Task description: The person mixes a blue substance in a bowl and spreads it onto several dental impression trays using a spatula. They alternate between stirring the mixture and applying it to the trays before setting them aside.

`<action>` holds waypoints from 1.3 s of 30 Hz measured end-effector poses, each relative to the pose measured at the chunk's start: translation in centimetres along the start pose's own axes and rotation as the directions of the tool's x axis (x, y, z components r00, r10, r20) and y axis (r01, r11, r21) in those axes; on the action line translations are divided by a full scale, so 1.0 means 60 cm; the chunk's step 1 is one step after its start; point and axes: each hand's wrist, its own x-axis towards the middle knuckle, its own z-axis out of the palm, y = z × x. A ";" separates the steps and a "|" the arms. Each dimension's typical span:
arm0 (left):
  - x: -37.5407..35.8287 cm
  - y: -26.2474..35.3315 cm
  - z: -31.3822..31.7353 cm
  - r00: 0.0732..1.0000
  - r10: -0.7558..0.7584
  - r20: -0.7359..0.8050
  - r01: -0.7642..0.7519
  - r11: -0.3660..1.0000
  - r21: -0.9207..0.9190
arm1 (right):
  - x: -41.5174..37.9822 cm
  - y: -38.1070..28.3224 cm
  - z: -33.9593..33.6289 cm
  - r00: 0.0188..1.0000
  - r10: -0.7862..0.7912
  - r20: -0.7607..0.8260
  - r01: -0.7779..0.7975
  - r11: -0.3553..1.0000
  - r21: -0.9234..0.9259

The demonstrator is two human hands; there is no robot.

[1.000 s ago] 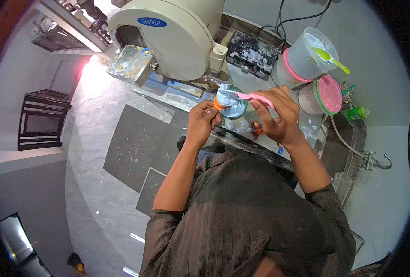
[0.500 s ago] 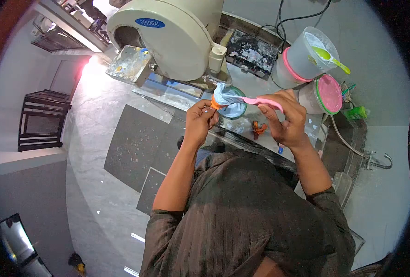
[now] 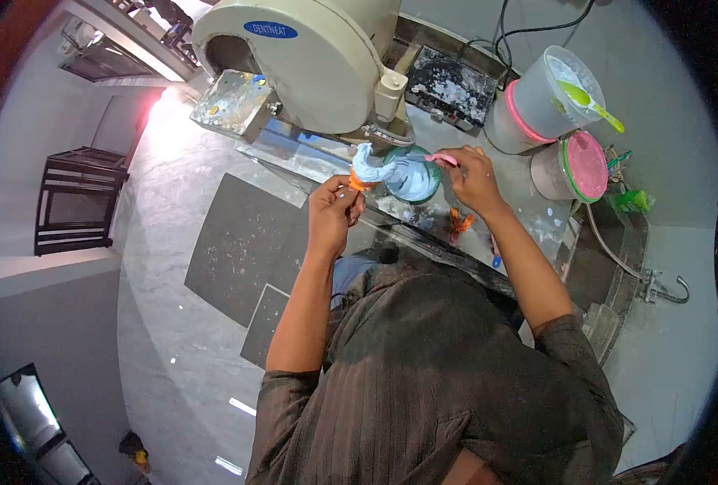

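Observation:
My left hand is closed on an orange dental impression, raised above the counter's edge. A thick mound of pale blue plaster rests on top of it. Beside it, a green-tinted mixing bowl contains more of the same wet plaster. The fingers of my right hand grip a pink spatula at the bowl's right side; its blade is in or over the plaster and not clearly visible. Closer to me on the counter lies another small orange piece.
A cream machine marked DENTNEAT stands behind the bowl. Beyond my right hand are a clear tub with a green scoop and a pink-lidded tub. A black plaster-spotted box sits at the back. A tap is far right.
The pink spatula has moved from the orange impression down and right to the bowl. My left hand has shifted slightly left with the impression, its plaster still on top.

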 end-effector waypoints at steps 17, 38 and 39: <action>-0.002 0.004 -0.008 0.999 -0.005 -0.047 0.006 1.000 0.028 | -0.033 0.102 0.026 0.676 0.588 0.445 -0.729 0.447 0.518; 0.002 0.014 0.026 0.998 0.004 0.055 -0.005 1.000 0.007 | 0.023 -0.131 -0.141 0.984 -0.167 -0.060 0.177 0.950 0.257; 0.002 0.015 0.026 0.998 0.010 0.056 -0.010 1.000 0.013 | 0.023 -0.133 -0.142 0.984 -0.168 -0.059 0.178 0.950 0.257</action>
